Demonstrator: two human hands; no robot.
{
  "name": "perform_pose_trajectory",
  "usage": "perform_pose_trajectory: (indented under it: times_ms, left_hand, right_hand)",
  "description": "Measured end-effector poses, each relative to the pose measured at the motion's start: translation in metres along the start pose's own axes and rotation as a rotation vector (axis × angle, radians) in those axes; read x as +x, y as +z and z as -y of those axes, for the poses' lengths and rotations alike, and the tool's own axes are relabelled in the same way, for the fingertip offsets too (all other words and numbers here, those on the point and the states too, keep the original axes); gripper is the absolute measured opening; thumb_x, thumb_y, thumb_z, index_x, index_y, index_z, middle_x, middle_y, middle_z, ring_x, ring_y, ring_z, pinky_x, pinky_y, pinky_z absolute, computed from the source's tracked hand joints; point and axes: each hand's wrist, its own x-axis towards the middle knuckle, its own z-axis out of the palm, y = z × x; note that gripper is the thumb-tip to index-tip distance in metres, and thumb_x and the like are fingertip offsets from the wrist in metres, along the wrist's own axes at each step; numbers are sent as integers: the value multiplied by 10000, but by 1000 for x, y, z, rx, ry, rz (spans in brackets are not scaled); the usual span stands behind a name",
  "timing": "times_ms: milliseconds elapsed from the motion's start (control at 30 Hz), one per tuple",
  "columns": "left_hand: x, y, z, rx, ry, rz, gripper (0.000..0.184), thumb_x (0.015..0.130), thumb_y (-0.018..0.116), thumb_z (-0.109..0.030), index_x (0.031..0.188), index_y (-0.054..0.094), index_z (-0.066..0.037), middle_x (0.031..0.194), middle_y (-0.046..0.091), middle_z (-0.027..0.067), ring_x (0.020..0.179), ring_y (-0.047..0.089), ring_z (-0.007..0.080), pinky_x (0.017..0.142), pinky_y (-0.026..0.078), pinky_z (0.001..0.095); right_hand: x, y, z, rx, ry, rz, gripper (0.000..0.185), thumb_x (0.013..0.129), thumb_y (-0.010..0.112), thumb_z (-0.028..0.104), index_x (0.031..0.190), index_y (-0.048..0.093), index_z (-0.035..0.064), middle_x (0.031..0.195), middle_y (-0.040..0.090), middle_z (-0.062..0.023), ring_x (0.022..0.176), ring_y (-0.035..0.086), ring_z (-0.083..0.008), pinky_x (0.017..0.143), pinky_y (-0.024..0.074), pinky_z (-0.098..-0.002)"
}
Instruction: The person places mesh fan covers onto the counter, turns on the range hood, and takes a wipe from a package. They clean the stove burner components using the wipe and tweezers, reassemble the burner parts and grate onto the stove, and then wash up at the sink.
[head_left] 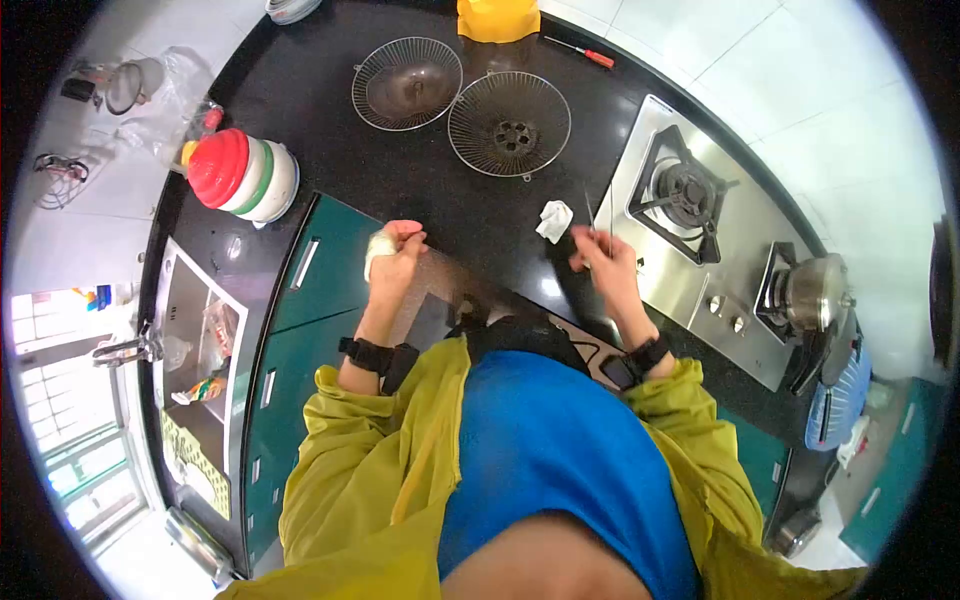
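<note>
My left hand (398, 262) is raised over the counter's front edge, its fingers closed. A crumpled white cloth (379, 252) lies around its knuckles and appears held by the fingers. My right hand (610, 268), slightly blurred, is closed near the stove's left edge. Out of its fingers rise two thin, dark metal prongs (612, 208), spread apart at the top; what tool they belong to is unclear. Just left of that hand, a crumpled white tissue (554, 221) rests on the black countertop. Two round wire baskets (510, 88) (408, 84) stand farther back, side by side.
To the right is a steel gas stove (655, 285) with a pressure cooker (815, 292) on its near burner. A red-handled screwdriver (598, 59) and a yellow pouch (498, 22) lie at the back. At left are a striped container (245, 172) and a sink (238, 310).
</note>
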Motion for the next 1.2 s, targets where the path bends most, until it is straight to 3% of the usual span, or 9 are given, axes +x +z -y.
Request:
perform_pose_trajectory:
  times_ms: [67,167,267,500,633,767,900,967,1200]
  left_hand:
    - [1,-28,-1,28,15,-13,177,915,636,-2,1089,604,3,959,665,70,781,626,146,726,526,275]
    - [-1,-58,-2,99,17,-2,182,914,634,-3,1093,603,7,984,660,80,804,631,155,729,527,283]
    - [0,-75,2,92,68,-11,149,926,607,-4,1074,621,7,938,676,95,782,651,147,710,543,280]
    - [19,-79,-19,187,168,50,157,926,622,-32,1080,649,-20,930,685,74,786,648,138,695,527,276]
    - [76,-74,-76,429,529,-23,134,930,651,-60,1061,666,-37,911,690,39,820,656,112,739,524,274]
    - [162,-69,-131,713,850,-106,226,866,691,-78,1090,667,-57,1004,703,101,872,690,224,792,541,348]
    - [236,-53,-140,904,735,-90,364,847,698,-249,1165,659,-77,1119,693,168,1042,668,348,919,522,427]
    - [251,-34,-157,1098,239,-20,446,856,642,-296,1242,636,-73,1207,678,193,1122,645,381,980,498,435]
    - [300,-28,-127,1141,211,24,457,840,575,-260,1223,669,-29,1225,664,250,1157,634,382,999,489,432]
  right_hand:
    - [27,30,17,60,-14,-92,356,951,698,222,1207,650,-20,942,731,-67,766,625,-102,735,461,-240]
    - [72,64,30,130,-14,-205,484,904,754,285,1256,616,-17,1041,736,-98,671,580,-78,634,449,-230]
    - [95,89,36,210,56,-246,654,819,820,373,1298,563,10,1060,719,-127,473,370,-30,406,296,-220]
    - [117,99,14,434,181,-194,333,905,691,191,1170,580,21,1008,730,-167,454,362,-42,372,303,-203]
    - [111,98,18,386,188,-259,221,917,613,131,1107,596,19,952,737,-149,448,354,-46,371,285,-210]
    - [92,86,21,438,165,-291,286,914,569,104,1178,623,7,1027,744,-151,469,285,-31,400,256,-187]
    - [64,80,42,389,90,-235,317,931,537,121,1211,613,-7,1050,745,-153,472,276,-12,399,257,-186]
    - [50,80,52,317,36,-243,312,921,537,133,1193,607,-3,990,759,-138,458,315,-18,389,280,-189]
    - [52,87,26,138,56,-352,318,917,582,165,1180,649,-3,905,738,-75,465,377,-22,401,300,-202]
